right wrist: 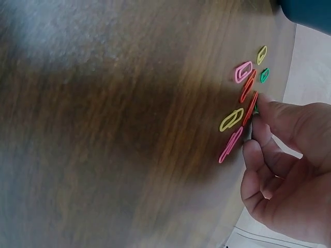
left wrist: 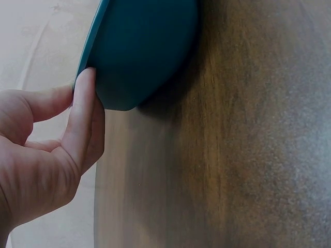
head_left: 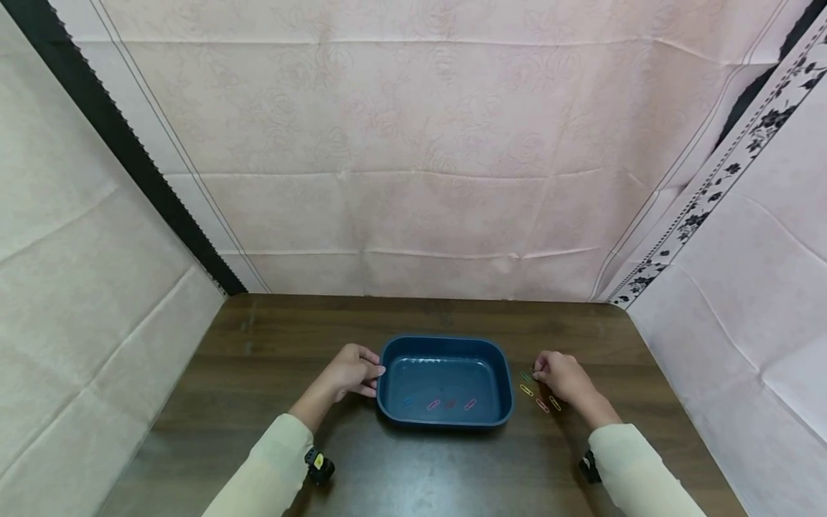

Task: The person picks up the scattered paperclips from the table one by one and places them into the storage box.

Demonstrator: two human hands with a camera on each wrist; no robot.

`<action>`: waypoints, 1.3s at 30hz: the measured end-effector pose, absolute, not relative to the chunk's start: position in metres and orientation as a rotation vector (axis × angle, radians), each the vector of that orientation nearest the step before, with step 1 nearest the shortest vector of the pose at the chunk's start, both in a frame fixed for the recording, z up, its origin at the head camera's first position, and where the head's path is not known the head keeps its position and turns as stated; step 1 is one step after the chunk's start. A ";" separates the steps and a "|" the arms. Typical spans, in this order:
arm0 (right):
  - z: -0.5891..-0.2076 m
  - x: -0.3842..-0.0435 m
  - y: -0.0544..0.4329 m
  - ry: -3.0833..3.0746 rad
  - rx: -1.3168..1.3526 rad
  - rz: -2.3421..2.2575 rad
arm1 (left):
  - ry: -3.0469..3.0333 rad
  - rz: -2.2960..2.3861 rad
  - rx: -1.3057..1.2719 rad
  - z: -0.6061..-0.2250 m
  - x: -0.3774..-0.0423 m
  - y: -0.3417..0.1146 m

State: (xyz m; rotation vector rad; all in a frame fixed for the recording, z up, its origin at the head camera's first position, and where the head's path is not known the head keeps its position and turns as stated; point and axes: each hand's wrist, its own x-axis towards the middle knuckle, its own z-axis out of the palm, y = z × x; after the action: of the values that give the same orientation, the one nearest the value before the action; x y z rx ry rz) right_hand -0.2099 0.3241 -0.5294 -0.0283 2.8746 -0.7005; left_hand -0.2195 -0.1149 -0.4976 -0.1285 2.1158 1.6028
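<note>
A dark blue rectangular tray stands on the table. My left hand holds its left side, thumb and fingers pinching the rim, as the left wrist view shows up close. Several paper clips lie inside the tray, among them a blue clip and a pink clip. To the right of the tray, my right hand is low over loose clips. Its thumb and forefinger close around a green paper clip, mostly hidden by the fingertips, right beside a red clip.
Around the right fingertips lie more paper clips: a yellow clip, a pink clip, an orange clip and a smaller green clip. The wooden table meets cloth-covered walls at the back and both sides.
</note>
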 end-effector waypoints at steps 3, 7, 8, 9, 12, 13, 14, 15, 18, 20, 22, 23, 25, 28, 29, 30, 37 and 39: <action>-0.529 -0.210 0.323 2.872 -0.022 -0.692 | 2.110 1.605 -0.132 -0.498 -0.220 -0.115; -0.530 -0.211 0.323 2.875 -0.031 -0.682 | 2.104 1.612 -0.138 -0.498 -0.220 -0.116; -0.530 -0.212 0.323 2.878 -0.042 -0.678 | 2.103 1.615 -0.140 -0.498 -0.220 -0.116; -0.530 -0.212 0.323 2.879 -0.045 -0.676 | 2.106 1.613 -0.134 -0.498 -0.220 -0.117; -0.530 -0.213 0.323 2.879 -0.051 -0.671 | 2.108 1.612 -0.132 -0.497 -0.220 -0.117; -0.530 -0.213 0.323 2.876 -0.049 -0.671 | 2.108 1.611 -0.131 -0.497 -0.220 -0.118; -0.530 -0.213 0.323 2.872 -0.046 -0.670 | 2.108 1.610 -0.131 -0.497 -0.220 -0.118; -0.531 -0.213 0.322 2.868 -0.037 -0.670 | 2.108 1.608 -0.130 -0.498 -0.220 -0.118; -0.531 -0.213 0.321 2.858 -0.032 -0.673 | 2.108 1.612 -0.134 -0.497 -0.220 -0.118; -0.532 -0.212 0.320 2.859 -0.037 -0.678 | 2.110 1.614 -0.133 -0.497 -0.220 -0.118; -0.532 -0.212 0.320 2.868 -0.046 -0.680 | 2.111 1.615 -0.128 -0.498 -0.219 -0.117; -0.532 -0.211 0.320 2.874 -0.051 -0.682 | 2.114 1.613 -0.124 -0.498 -0.219 -0.117; -0.532 -0.211 0.321 2.880 -0.061 -0.694 | 2.107 1.615 -0.125 -0.500 -0.219 -0.117; -0.533 -0.211 0.323 2.881 -0.087 -0.727 | 2.107 1.615 -0.116 -0.501 -0.219 -0.116; -0.532 -0.211 0.323 2.881 -0.099 -0.741 | 2.107 1.616 -0.114 -0.501 -0.219 -0.116; -0.532 -0.211 0.323 2.882 -0.116 -0.754 | 2.105 1.619 -0.115 -0.502 -0.219 -0.116; -0.518 -0.215 0.321 2.895 -0.207 -0.820 | 2.105 1.622 -0.108 -0.501 -0.220 -0.116; -0.513 -0.216 0.320 2.894 -0.239 -0.823 | 2.103 1.623 -0.110 -0.500 -0.220 -0.117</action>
State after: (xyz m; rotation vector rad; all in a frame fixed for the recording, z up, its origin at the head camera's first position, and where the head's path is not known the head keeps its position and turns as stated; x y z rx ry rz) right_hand -0.2164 0.3203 -0.5135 -0.2394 2.8942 -0.8233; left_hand -0.2198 -0.1168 -0.5002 -0.1103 2.1033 1.6226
